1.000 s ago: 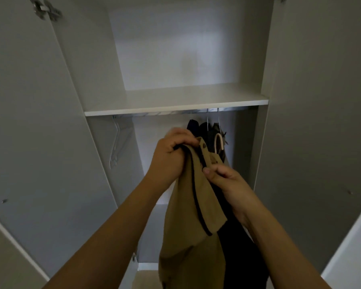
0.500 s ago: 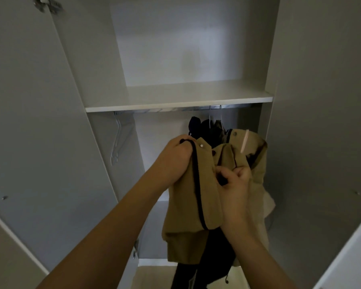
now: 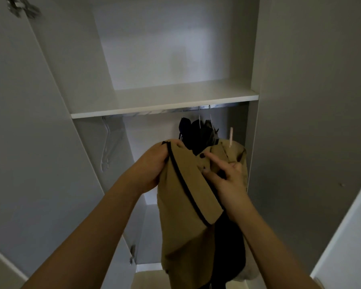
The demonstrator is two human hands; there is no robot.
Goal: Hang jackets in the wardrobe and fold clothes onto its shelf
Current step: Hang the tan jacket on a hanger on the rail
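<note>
Below the shelf (image 3: 165,101), both hands grip a tan jacket (image 3: 183,201).

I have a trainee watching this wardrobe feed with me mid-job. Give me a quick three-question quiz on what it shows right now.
1. True or false: the left hand grips the tan jacket by its dark-trimmed front edge.
2. Where do the dark garments hang? A) on the rail under the shelf B) on the left door C) on the shelf
3. What hangs alone at the rail's left end?

Key:
1. True
2. A
3. An empty clear hanger
</note>
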